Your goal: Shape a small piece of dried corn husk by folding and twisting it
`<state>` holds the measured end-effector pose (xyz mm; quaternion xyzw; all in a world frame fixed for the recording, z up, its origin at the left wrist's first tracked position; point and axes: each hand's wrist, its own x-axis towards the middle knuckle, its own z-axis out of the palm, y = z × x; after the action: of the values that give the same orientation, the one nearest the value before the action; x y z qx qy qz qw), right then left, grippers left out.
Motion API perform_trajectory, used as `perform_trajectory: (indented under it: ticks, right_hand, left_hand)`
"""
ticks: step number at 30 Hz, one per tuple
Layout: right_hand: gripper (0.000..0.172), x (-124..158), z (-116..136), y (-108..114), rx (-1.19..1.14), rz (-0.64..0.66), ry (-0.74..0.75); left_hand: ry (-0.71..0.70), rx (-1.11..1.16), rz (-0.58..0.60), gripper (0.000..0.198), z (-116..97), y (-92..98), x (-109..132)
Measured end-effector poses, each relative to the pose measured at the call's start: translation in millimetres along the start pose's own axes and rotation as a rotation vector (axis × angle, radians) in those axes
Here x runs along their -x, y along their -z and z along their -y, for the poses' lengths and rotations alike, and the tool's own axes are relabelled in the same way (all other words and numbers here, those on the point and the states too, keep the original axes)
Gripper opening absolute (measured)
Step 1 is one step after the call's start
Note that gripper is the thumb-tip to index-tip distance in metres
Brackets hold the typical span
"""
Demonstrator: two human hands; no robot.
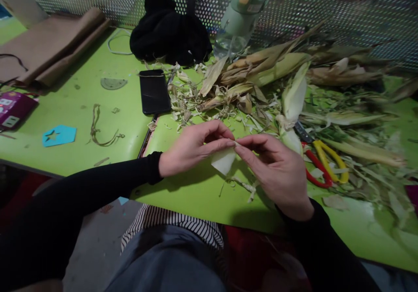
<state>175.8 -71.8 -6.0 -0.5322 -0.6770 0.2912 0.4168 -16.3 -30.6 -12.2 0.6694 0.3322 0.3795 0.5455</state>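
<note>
Both my hands meet over the front part of the green table, pinching a small pale piece of corn husk (224, 161) between thumbs and fingers. My left hand (199, 146) grips its upper edge from the left, and my right hand (276, 166) pinches the same edge from the right. The husk's wider end hangs below my left thumb. Under my hands a short knotted husk strip (243, 186) lies on the table. Right of my right hand rest scissors (326, 161) with one red and one yellow handle, and a tied pale husk bundle (293, 102) lies behind them.
A heap of dry corn husks (261, 72) and scraps covers the table's back and right. Behind it stand a green water bottle (240, 18) and a black cloth (171, 35). A phone (154, 92), a protractor (113, 83), a blue cut-out (59, 135) and a brown paper bag (48, 44) lie left.
</note>
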Motion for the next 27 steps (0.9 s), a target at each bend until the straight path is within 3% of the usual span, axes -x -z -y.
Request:
perform_trajectory:
  ticks: [11,19,27]
  right_hand:
    - [0.009,0.8,1.6,1.4,0.099,-0.051,0.112]
    - [0.012,-0.4,9.0,3.3,-0.134,0.001,-0.019]
    - [0.006,-2.5,9.5,6.1,-0.157,0.055,-0.09]
  left_hand:
    - [0.144,0.315,0.073,0.021,-5.4,0.6,-0.9]
    - [0.225,0.434,0.07,0.009,-13.1,2.2,-0.4]
    - [0.259,0.398,0.079,0.006,-19.3,2.4,0.6]
